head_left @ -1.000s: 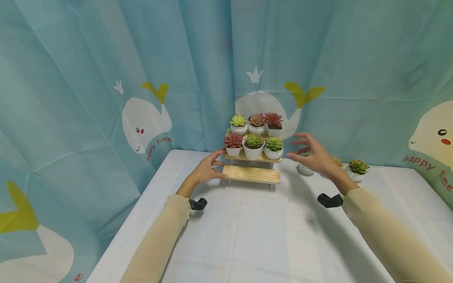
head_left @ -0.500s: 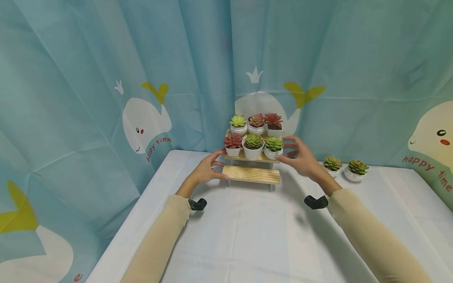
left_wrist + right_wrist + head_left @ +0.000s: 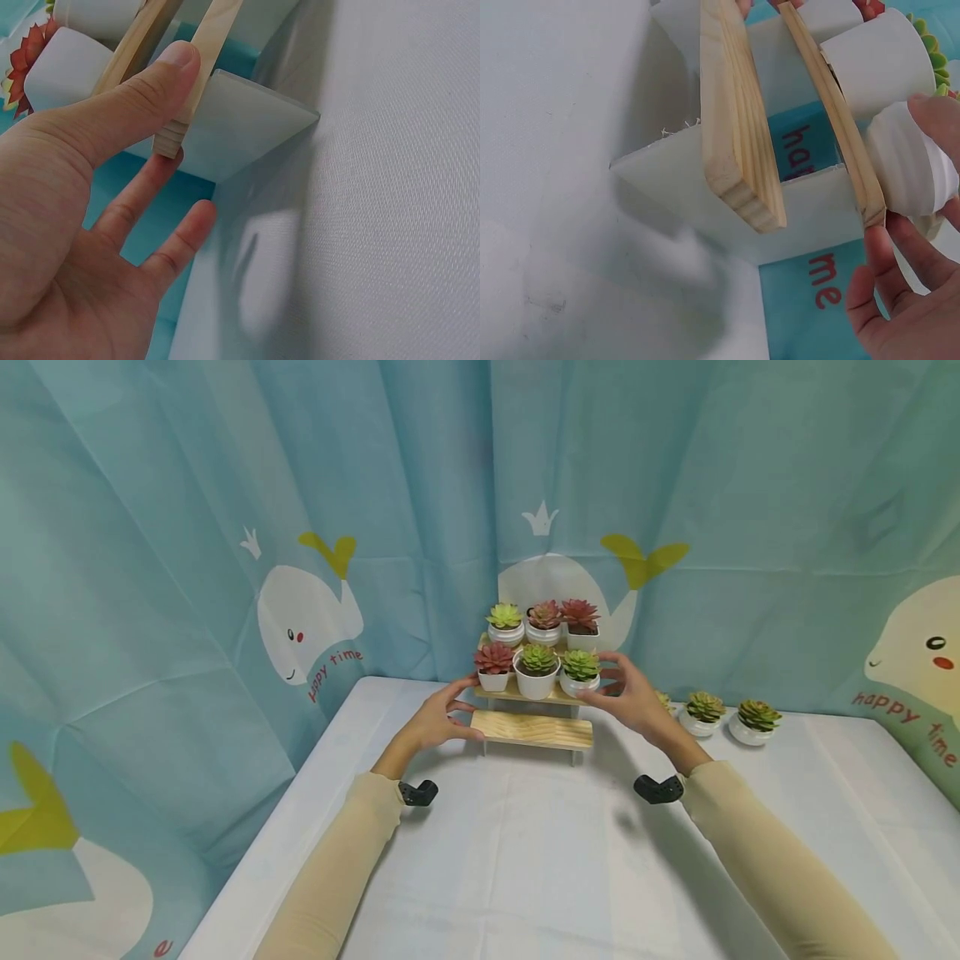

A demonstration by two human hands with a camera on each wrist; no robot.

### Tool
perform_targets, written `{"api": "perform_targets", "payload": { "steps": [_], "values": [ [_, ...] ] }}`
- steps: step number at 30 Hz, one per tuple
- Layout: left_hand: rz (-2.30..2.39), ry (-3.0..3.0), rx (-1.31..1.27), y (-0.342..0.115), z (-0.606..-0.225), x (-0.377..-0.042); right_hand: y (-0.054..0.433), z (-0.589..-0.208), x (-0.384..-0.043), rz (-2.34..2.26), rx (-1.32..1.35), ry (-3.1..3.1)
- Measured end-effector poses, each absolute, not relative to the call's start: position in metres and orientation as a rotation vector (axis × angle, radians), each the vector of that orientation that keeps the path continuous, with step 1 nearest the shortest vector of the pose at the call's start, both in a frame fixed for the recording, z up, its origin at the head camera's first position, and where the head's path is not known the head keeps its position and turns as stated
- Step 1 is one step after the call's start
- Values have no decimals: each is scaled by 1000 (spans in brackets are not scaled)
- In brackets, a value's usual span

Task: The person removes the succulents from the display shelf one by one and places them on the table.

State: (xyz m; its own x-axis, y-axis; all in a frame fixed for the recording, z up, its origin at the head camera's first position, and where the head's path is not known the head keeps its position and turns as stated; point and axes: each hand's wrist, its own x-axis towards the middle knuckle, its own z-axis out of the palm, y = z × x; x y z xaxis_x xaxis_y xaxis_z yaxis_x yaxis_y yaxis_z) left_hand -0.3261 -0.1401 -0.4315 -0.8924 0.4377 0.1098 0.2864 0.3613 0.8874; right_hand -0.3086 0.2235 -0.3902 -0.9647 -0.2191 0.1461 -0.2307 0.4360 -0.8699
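Note:
A wooden tiered plant stand [image 3: 532, 729] with white side supports stands toward the back of the table. My left hand [image 3: 431, 720] holds its left end; in the left wrist view the thumb [image 3: 161, 79] presses the lowest plank [image 3: 202, 67] and a fingertip touches its end. On the middle tier, my right hand [image 3: 632, 697] holds the rightmost succulent [image 3: 581, 667] by its round white pot [image 3: 911, 161]. Some right fingers touch the plank end there. Beside that pot sit a green succulent [image 3: 537, 672] and a red succulent [image 3: 493, 667].
Three more potted succulents line the top tier: a yellow-green one [image 3: 506, 622], a pinkish one [image 3: 544, 621] and a red one [image 3: 581, 622]. Further green succulents [image 3: 703, 712] stand right of the stand, one partly behind my right hand. A blue whale-print curtain [image 3: 420, 527] hangs behind the table.
My right hand has moved left from beside the stand to the rightmost middle-tier pot and taken hold of it. The left hand has stayed in place.

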Motion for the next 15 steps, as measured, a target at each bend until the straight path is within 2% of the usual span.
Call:
{"api": "perform_targets", "payload": {
  "steps": [15],
  "values": [
    [1570,2463,678,-140,-431,-326,219,-393,-310,1579,360,-2683]
  ]
}}
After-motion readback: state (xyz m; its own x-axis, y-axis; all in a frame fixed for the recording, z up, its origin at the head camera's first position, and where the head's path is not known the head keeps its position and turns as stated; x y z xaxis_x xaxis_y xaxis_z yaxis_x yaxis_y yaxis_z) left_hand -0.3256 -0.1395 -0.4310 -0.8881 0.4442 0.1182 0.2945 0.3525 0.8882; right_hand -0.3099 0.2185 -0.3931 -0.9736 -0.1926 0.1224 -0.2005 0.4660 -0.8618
